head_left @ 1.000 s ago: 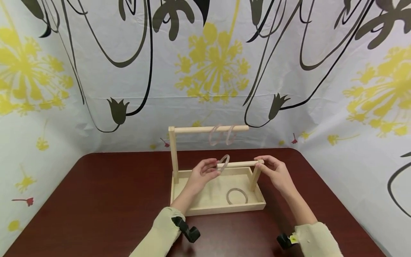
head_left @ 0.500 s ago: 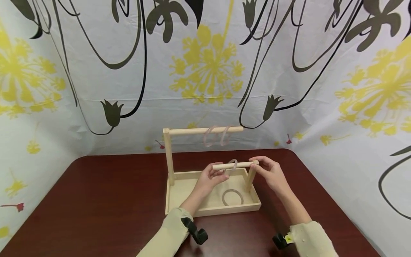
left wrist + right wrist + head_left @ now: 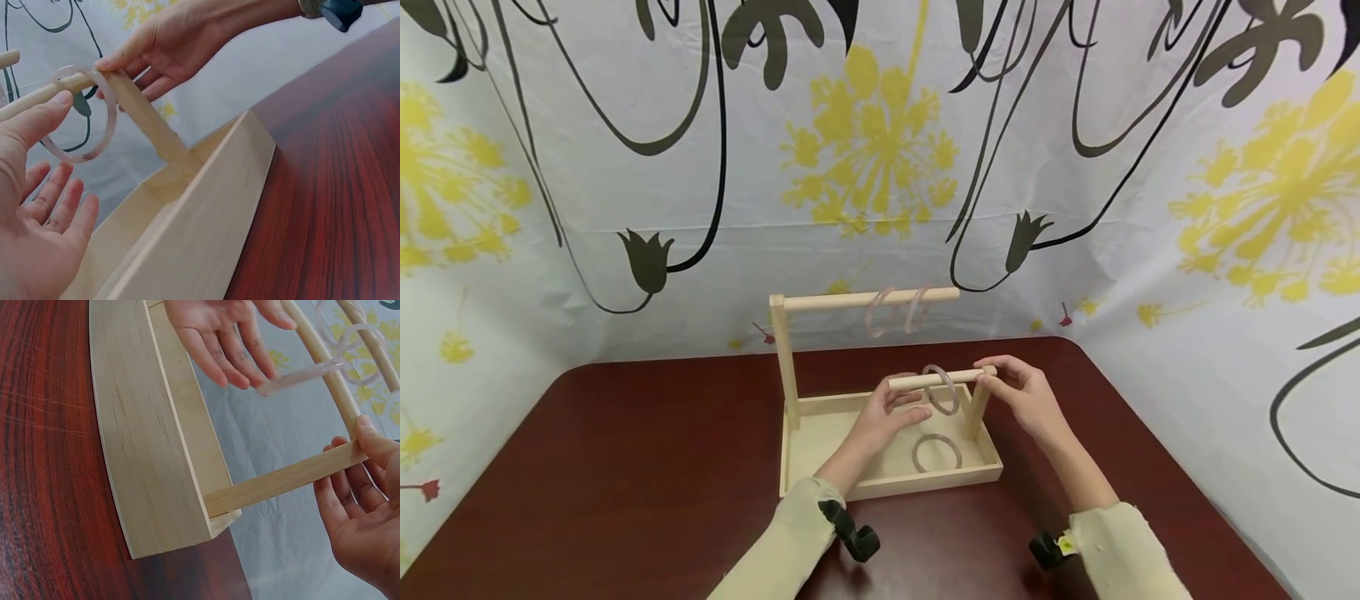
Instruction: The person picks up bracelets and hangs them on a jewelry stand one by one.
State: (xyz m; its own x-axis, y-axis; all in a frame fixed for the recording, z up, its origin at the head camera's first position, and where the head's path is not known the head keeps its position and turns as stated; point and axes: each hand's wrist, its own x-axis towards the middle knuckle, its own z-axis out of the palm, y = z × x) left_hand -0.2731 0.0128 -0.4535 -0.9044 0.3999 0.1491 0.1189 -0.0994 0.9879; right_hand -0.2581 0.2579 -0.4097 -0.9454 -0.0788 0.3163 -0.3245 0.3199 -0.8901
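A translucent pale bangle (image 3: 113,115) hangs around the lower bar (image 3: 912,382) of a wooden bangle stand. Just left of that bangle, my left hand (image 3: 880,421) has its fingers loosely extended, holding nothing; in the left wrist view the thumb lies by the bar. My right hand (image 3: 1024,397) grips the stand's short post (image 3: 287,475) at its top, where it meets the bar, thumb on the near side. Another bangle (image 3: 936,437) lies flat in the stand's tray (image 3: 925,481). Two pinkish bangles (image 3: 911,313) hang on the upper bar (image 3: 831,302).
The stand sits on a dark red wooden table (image 3: 662,467). Its tall post (image 3: 786,367) rises at the left end of the tray. Behind the table hangs a white cloth (image 3: 805,250) with yellow and grey plant patterns.
The bangle has slid along the lower bar toward the right hand. The left hand has let go of it, its fingers now apart from it. The right hand keeps its grip on the post.
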